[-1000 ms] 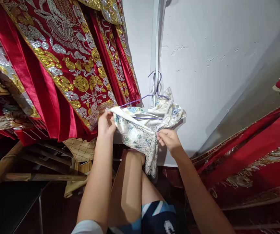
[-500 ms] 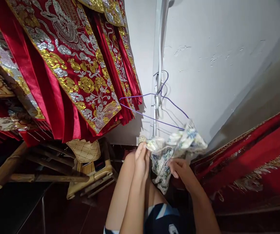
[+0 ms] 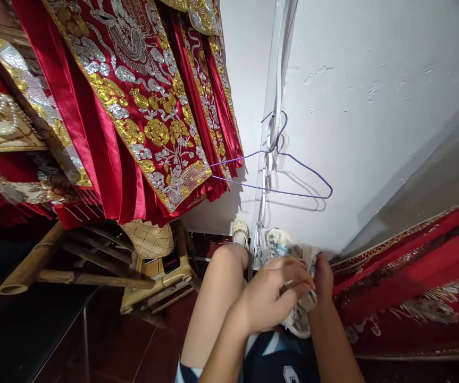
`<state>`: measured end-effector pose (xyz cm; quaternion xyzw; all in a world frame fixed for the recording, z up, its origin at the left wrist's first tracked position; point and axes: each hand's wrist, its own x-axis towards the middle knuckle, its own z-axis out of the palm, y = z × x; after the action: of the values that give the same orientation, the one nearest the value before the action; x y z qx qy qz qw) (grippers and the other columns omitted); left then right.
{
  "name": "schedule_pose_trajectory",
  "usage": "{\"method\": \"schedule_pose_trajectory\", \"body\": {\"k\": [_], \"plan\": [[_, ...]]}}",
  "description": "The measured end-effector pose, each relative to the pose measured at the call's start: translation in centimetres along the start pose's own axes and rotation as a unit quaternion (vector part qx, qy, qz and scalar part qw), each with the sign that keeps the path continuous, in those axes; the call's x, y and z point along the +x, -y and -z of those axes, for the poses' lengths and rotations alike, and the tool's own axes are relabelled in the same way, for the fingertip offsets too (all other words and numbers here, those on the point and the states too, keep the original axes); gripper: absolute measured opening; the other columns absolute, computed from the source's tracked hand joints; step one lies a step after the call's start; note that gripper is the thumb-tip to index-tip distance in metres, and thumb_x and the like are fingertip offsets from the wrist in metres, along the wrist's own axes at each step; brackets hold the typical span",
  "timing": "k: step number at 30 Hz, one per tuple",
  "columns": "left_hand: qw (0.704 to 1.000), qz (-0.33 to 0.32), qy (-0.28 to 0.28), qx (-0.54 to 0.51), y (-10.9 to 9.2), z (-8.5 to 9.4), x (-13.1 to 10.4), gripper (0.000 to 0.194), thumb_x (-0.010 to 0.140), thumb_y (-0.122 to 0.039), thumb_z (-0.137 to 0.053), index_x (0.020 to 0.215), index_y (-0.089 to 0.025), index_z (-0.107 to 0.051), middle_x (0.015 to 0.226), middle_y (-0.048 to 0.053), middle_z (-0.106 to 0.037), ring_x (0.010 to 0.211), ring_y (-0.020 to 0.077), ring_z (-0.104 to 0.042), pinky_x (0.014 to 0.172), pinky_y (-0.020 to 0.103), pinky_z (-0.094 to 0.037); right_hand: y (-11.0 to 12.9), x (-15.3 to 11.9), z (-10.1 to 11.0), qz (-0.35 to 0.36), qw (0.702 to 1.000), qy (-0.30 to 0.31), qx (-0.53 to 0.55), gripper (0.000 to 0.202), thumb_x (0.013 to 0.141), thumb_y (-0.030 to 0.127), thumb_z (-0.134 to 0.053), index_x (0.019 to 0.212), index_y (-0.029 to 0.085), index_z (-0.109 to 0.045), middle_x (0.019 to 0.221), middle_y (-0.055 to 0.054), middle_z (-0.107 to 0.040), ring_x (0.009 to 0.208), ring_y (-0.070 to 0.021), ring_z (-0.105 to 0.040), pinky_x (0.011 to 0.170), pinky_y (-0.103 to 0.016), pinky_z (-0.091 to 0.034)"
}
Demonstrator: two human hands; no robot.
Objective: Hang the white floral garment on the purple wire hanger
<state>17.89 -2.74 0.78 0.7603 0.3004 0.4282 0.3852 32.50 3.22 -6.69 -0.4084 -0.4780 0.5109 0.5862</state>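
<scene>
A white cloth with a green and blue pattern is bunched up over the lap. Fingers of my left hand curl round the near side of it. My right hand grips its right edge, partly hidden behind the cloth and blurred. Above the hands, a purple wire hanger hangs with its hook at a white metal pole. No cloth touches the hanger, and its left end lies beside the embroidered red cloth.
Red cloth with gold and silver sequins hangs at the left. Below it stands a bamboo chair with a quilted cream bag and a phone. More red fabric hangs at the right, beside a white wall.
The patterned cloth has come down off the hanger's right end toward the lap and is more bunched. Both hands have moved closer together. The view has shifted slightly.
</scene>
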Motion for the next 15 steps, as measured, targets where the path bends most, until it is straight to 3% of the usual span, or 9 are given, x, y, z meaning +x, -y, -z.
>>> {"method": "schedule_pose_trajectory", "body": {"k": [3,5,7,9,11,13,15], "plan": [[0.997,-0.032,-0.043,0.052,-0.4,3.0,1.1,0.025,0.096,-0.017,-0.052,0.108,-0.025,-0.072,0.111,0.007,-0.07,0.114,0.0234,-0.062,0.104,0.036,-0.044,2.4,0.9,0.3,-0.003,0.989,-0.101,0.106,0.041,0.074,0.068,-0.056,0.064,0.028,-0.055,0.053,-0.001,-0.058,0.054,-0.0245,-0.061,0.048,-0.037,-0.048],[0.992,-0.037,-0.101,0.06,-0.2,5.0,2.6,0.025,0.098,-0.025,-0.051,0.115,-0.024,-0.07,0.119,0.008,-0.068,0.116,0.0242,-0.061,0.104,0.037,-0.044,4.3,1.0,0.2,-0.039,0.987,-0.095,0.127,0.042,0.078,0.068,-0.055,0.066,0.028,-0.057,0.054,-0.002,-0.06,0.057,-0.0259,-0.064,0.048,-0.037,-0.048],[0.992,-0.032,-0.118,0.021,0.5,6.3,4.3,0.032,0.101,-0.036,-0.047,0.124,-0.025,-0.065,0.128,0.009,-0.064,0.123,0.0254,-0.058,0.108,0.04,-0.042,6.3,1.1,-0.1,-0.072,0.99,-0.043,0.112,0.047,0.082,0.071,-0.05,0.065,0.027,-0.058,0.051,-0.003,-0.059,0.058,-0.0271,-0.065,0.048,-0.038,-0.048],[0.997,-0.003,-0.063,-0.055,1.6,6.7,5.6,0.045,0.1,-0.053,-0.04,0.127,-0.026,-0.063,0.129,0.01,-0.064,0.123,0.0262,-0.058,0.107,0.041,-0.043,8.1,1.3,-0.4,-0.07,0.994,0.038,0.077,0.047,0.078,0.07,-0.057,0.061,0.027,-0.058,0.047,-0.003,-0.057,0.057,-0.0269,-0.064,0.047,-0.037,-0.047],[0.994,0.042,0.029,-0.101,2.9,6.1,5.9,0.059,0.094,-0.069,-0.037,0.113,-0.024,-0.07,0.109,0.01,-0.071,0.108,0.0266,-0.065,0.095,0.04,-0.051,9.7,1.7,-0.4,-0.056,0.989,0.133,0.031,0.041,0.065,0.062,-0.074,0.058,0.026,-0.057,0.044,-0.001,-0.054,0.051,-0.0243,-0.061,0.042,-0.033,-0.045],[0.987,0.061,0.122,-0.084,4.3,5.3,5.1,0.061,0.09,-0.073,-0.041,0.086,-0.023,-0.074,0.078,0.007,-0.07,0.081,0.0238,-0.068,0.075,0.035,-0.056,11.2,2.0,0.1,-0.091,0.964,0.248,-0.031,0.038,0.056,0.052,-0.082,0.058,0.023,-0.058,0.044,0.001,-0.054,0.044,-0.0197,-0.056,0.039,-0.03,-0.041],[0.978,0.053,0.197,-0.039,5.7,4.6,3.5,0.057,0.093,-0.066,-0.043,0.07,-0.021,-0.07,0.063,0.003,-0.063,0.063,0.0184,-0.061,0.06,0.029,-0.052,12.6,1.7,1.0,-0.164,0.918,0.349,-0.091,0.037,0.06,0.049,-0.082,0.061,0.019,-0.06,0.049,0.001,-0.055,0.042,-0.0148,-0.051,0.04,-0.026,-0.039]]}}
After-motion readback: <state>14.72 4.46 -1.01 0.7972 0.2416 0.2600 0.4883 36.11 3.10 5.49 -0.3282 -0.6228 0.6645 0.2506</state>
